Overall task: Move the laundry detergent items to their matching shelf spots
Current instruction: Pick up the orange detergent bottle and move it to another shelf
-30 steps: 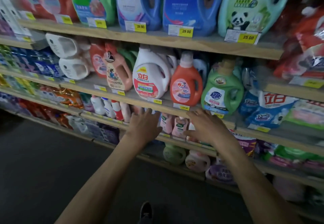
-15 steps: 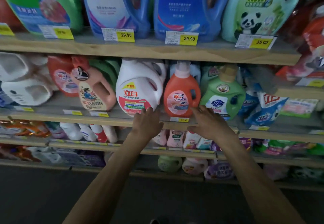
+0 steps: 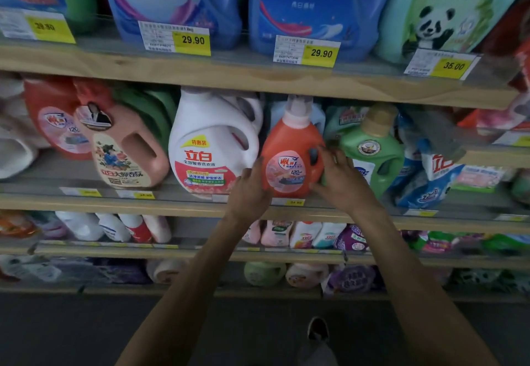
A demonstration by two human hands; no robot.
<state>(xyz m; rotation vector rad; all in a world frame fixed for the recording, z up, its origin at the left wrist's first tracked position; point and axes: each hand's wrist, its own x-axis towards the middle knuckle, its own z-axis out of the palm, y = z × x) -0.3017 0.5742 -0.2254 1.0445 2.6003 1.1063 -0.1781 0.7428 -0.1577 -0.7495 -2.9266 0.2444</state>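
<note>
On the middle shelf (image 3: 120, 203), at its near edge, the right hand (image 3: 341, 182) grips the orange bottle (image 3: 289, 147). Its fingers curl round the right side, where the handle opening is, and the thumb lies on the lower front. The left hand (image 3: 251, 190) presses the left side of the same bottle with fingers that look rather straight and point up. Whether its thumb goes behind, I cannot tell. So the bottle sits between the two hands and is touched from both sides.

The bottle stands upright, its long axis vertical, with the pale cap close under the shelf board above. Its base is on the shelf just behind a yellow price tag (image 3: 292, 202). Just left of it stands the white jug (image 3: 212, 142), beside the left hand. Just right stands the green bottle (image 3: 372, 150), close behind the right fingers.

I judge that the step in hand is to take this bottle out of the row. The right hand has the firmer hold and is nearer to the handle. The pull should therefore come toward the person, straight out between the two neighbours, with the bottle kept upright.
</note>
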